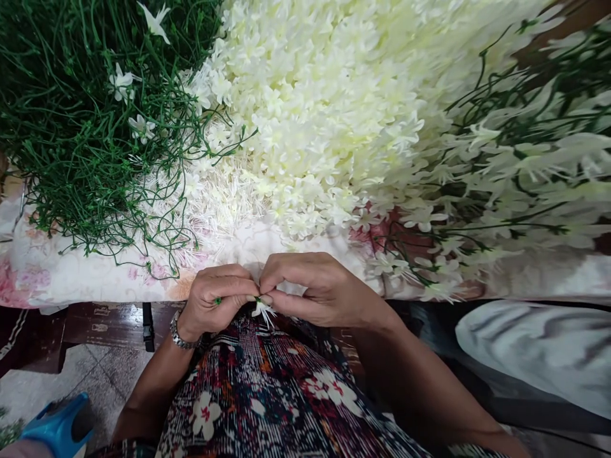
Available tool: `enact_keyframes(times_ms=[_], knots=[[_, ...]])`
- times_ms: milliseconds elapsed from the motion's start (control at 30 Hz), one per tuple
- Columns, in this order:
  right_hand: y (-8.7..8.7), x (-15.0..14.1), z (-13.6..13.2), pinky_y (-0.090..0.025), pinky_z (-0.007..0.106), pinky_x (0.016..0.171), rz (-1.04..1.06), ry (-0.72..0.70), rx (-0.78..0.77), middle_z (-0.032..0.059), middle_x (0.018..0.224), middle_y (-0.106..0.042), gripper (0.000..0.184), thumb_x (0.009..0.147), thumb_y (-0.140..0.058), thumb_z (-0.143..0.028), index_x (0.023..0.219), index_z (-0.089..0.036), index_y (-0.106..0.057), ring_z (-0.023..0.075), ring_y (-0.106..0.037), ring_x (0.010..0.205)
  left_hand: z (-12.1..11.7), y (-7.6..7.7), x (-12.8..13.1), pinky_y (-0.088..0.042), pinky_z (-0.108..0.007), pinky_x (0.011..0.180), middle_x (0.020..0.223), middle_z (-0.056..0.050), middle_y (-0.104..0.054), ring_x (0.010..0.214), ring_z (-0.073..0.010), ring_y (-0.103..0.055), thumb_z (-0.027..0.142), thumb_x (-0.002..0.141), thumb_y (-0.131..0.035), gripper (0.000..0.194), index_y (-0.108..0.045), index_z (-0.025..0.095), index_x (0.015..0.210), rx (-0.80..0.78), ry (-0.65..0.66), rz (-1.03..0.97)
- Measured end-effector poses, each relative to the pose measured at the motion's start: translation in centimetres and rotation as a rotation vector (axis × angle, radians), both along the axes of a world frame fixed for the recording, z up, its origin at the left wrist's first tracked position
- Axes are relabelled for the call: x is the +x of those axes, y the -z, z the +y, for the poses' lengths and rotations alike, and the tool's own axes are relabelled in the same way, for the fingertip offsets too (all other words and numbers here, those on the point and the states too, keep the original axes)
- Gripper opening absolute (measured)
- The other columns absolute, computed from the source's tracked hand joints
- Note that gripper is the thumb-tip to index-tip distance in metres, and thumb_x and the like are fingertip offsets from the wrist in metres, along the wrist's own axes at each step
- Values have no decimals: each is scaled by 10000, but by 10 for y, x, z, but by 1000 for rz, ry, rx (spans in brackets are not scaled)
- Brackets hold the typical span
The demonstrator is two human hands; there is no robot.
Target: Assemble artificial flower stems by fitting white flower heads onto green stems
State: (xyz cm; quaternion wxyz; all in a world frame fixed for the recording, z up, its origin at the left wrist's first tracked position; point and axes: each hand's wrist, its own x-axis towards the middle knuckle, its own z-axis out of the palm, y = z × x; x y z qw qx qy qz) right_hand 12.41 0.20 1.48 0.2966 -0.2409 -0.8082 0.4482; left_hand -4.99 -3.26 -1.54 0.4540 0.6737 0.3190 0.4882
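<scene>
Taken whole, we judge the step in hand to be close two-handed fitting, one small piece at a time, and what comes next to call for a steady pinch with a light, exact push that spares the petals. Widest of all, the heap of white blossoms spreads beyond our fingers, ahead and a little to their right. The dark mass of green stems lies ahead and to their left, and the flowered sprays lean in well to their right, partly blurred. A strip of patterned cloth runs just past our fingertips, with pale filaments heaped on it, ahead and left. Nearer, our right hand curls its index finger and thumb into a narrow, closed loop, while our left hand is folded, its thumb pressed against the forefinger. Both sets of tips meet on the same flower: they grip it at its green base, and its white threads hang just below them. Smallest, a green tip pokes out between the left fingers; whether it joins that base inside the grip, we cannot tell.
</scene>
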Motion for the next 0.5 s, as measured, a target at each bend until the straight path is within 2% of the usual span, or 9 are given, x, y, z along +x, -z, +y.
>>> enact_keyframes(times_ms=[300, 500], knots=[[2, 2, -2, -418, 206, 569, 45, 129, 2, 11, 680, -567, 68, 743, -493, -120, 772, -153, -545, 67, -509, 625, 1, -3, 2, -419, -191, 512, 657, -21, -569, 579, -74, -512, 41, 711, -562, 127, -624, 135, 769, 0, -38, 24], [1, 3, -2, -427, 220, 591, 24, 49, 18, 25, 683, -565, 65, 751, -493, -127, 778, -141, -550, 81, -506, 652, 0, -2, 3, -415, -198, 506, 633, -18, -564, 571, -80, -512, 61, 711, -566, 92, -613, 132, 745, 36, -63, 74]])
